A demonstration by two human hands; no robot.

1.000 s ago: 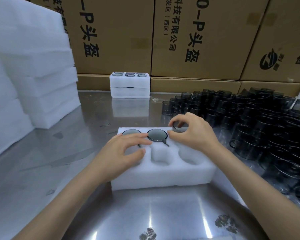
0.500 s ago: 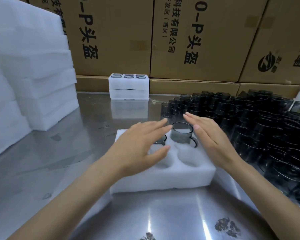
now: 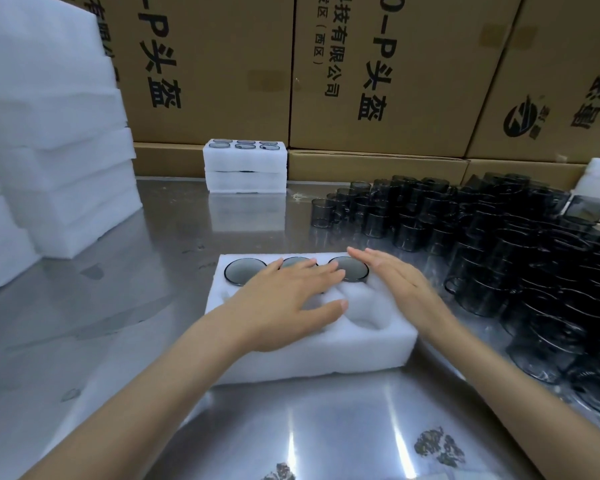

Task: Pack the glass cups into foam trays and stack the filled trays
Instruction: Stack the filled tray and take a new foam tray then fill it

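Your left hand [image 3: 288, 299] lies flat, fingers straight, on the foam tray [image 3: 305, 358] at centre, gripping nothing. Your right hand [image 3: 395, 285], also flat and empty, hovers at its 2 o'clock corner. Three glass cups [image 3: 245, 270] fill the tray's far row. Loose cups [image 3: 499, 244] crowd 2 o'clock; two stacked filled trays [image 3: 245, 166] stand at 12.

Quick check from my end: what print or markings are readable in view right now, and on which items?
"-P头盔" on the left cardboard box.
"科技有限公司", "(西区)" and "O-P头盔" on the middle cardboard box, cut off at the top.
A round black logo and characters too cropped to read on the right cardboard box.
No print visible on the foam tray or glass cups.
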